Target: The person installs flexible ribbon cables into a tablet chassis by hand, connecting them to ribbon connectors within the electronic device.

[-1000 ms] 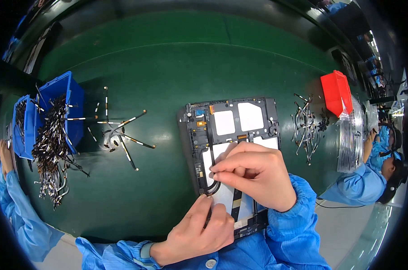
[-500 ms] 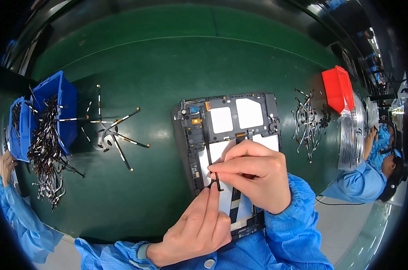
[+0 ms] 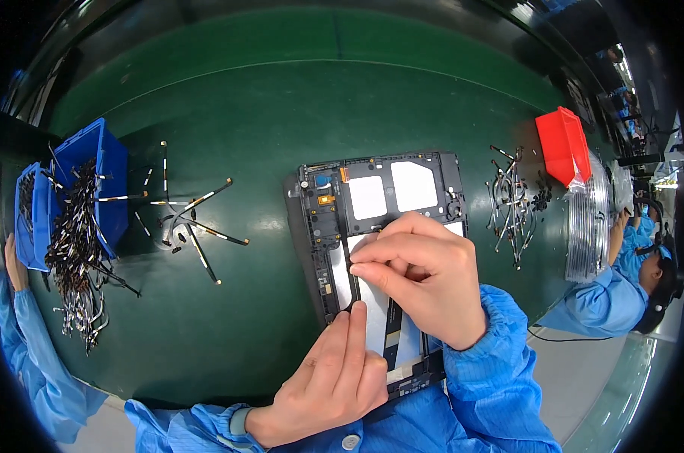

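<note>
An opened tablet-like device (image 3: 449,181) lies on the bench in front of me, its black frame and silver inner plates showing. A thin black flat cable (image 3: 345,226) runs lengthwise along its left part. My right hand (image 3: 425,279) pinches at this cable with thumb and forefinger; the exact grip point is partly hidden by the fingertips. Just below, my left hand (image 3: 330,377) rests with straight fingers, its fingertips pressing on the cable's lower end against the device. A wider black ribbon (image 3: 393,332) crosses the silver plate beneath my right hand.
At left, a blue bin (image 3: 112,177) overflows with black cables (image 3: 78,226); several striped cables (image 3: 195,226) fan out beside it. On the right are loose small cables (image 3: 511,204), a red bin (image 3: 562,143) and stacked clear trays (image 3: 587,234). Co-workers in blue sleeves (image 3: 602,306) flank the bench.
The cable's lower end, which stuck up with its tip free, now lies down under my left fingertips. My right hand has shifted slightly up and left. The view has moved a little.
</note>
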The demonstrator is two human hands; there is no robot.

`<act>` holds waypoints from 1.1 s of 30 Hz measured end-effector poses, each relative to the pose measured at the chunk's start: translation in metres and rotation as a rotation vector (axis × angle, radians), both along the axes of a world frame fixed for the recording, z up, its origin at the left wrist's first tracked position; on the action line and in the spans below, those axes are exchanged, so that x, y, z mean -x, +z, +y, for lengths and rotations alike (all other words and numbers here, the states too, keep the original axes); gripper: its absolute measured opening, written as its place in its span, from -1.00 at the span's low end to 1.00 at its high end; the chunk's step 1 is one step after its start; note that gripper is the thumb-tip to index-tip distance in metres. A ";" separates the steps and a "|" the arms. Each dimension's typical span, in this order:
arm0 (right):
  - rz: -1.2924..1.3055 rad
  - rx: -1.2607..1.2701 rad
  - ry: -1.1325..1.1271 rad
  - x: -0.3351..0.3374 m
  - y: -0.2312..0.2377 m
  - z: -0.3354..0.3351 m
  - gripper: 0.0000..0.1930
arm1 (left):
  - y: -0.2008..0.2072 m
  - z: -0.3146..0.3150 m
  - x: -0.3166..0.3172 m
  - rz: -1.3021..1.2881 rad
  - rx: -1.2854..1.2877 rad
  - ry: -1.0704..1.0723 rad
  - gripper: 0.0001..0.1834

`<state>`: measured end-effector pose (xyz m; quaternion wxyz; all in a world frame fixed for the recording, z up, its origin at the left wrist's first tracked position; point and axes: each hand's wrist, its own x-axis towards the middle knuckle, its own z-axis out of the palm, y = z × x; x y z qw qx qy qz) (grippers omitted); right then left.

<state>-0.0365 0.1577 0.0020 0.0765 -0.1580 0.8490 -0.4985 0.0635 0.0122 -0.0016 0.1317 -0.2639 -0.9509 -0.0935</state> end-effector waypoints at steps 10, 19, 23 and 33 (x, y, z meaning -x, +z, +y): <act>0.039 -0.041 -0.017 0.002 0.003 -0.004 -0.83 | -0.001 0.003 -0.003 -0.001 0.002 -0.004 -0.76; 0.119 -0.029 -0.031 0.009 0.001 -0.007 -0.81 | 0.002 0.002 -0.005 -0.009 0.004 -0.015 -0.76; -0.057 -0.051 -0.125 0.009 0.005 -0.014 -0.82 | -0.005 0.001 -0.001 0.011 0.010 -0.014 -0.76; 0.646 -0.712 0.270 -0.030 0.020 -0.002 -0.57 | 0.001 0.001 -0.003 0.061 0.005 -0.023 -0.73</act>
